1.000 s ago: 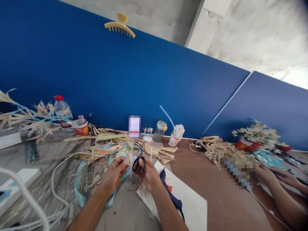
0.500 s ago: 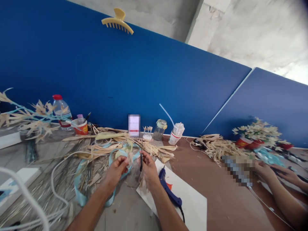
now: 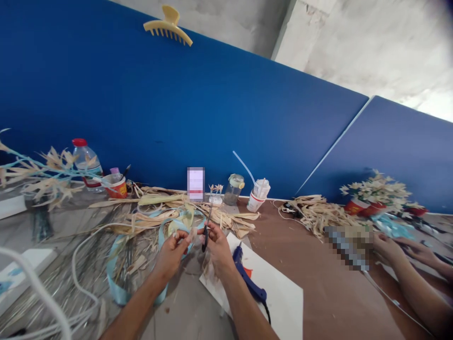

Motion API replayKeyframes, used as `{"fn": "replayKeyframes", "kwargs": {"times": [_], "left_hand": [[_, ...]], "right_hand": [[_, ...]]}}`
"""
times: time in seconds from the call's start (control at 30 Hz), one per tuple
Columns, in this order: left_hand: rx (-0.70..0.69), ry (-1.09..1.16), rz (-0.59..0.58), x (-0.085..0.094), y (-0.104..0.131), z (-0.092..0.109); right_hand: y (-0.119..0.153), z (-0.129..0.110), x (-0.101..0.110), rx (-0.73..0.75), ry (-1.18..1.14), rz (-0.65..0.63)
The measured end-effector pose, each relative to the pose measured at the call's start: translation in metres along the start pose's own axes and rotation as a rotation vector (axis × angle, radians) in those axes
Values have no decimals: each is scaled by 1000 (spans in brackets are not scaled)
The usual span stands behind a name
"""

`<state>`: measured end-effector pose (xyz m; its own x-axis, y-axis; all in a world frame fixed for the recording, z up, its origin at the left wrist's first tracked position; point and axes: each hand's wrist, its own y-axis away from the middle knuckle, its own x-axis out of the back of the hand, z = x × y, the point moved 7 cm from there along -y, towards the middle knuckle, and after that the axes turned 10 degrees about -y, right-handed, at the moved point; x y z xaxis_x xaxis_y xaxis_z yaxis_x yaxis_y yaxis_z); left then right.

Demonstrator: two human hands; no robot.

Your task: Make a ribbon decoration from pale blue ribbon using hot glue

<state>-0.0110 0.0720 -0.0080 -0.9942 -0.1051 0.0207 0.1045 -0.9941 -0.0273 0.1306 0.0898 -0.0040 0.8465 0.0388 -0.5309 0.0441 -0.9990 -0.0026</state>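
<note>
My left hand (image 3: 174,251) pinches a small pale piece of dry husk (image 3: 193,234) between thumb and fingertips. Close beside it, my right hand (image 3: 216,245) is closed on dark-handled scissors (image 3: 205,237), whose blades point up and away. The fingertips of both hands nearly meet. Behind them lie dry husk strips (image 3: 166,200) and a light blue ribbon (image 3: 113,274) in loose loops. Below my right hand, a blue glue gun (image 3: 249,282) rests on a white board (image 3: 283,302).
A phone (image 3: 196,184), a glass jar (image 3: 233,190) and a paper cup (image 3: 255,202) stand along the blue partition (image 3: 212,104). White cables (image 3: 76,264) cross the left side. Another person's hands (image 3: 389,248) work at the right, near potted flowers (image 3: 378,191).
The scissors have tilted slightly, and my two hands are a little closer together. The whole view has shifted slightly.
</note>
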Motion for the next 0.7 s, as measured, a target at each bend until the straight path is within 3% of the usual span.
{"fn": "replayKeyframes", "kwargs": {"times": [0.3, 0.5, 0.7], "left_hand": [[115, 174, -70, -10, 3, -3], [174, 204, -124, -14, 5, -8], [203, 241, -77, -11, 4, -8]], "right_hand": [[7, 5, -10, -45, 32, -7], [6, -3, -6, 43, 164, 33], [7, -8, -8, 83, 237, 18]]}}
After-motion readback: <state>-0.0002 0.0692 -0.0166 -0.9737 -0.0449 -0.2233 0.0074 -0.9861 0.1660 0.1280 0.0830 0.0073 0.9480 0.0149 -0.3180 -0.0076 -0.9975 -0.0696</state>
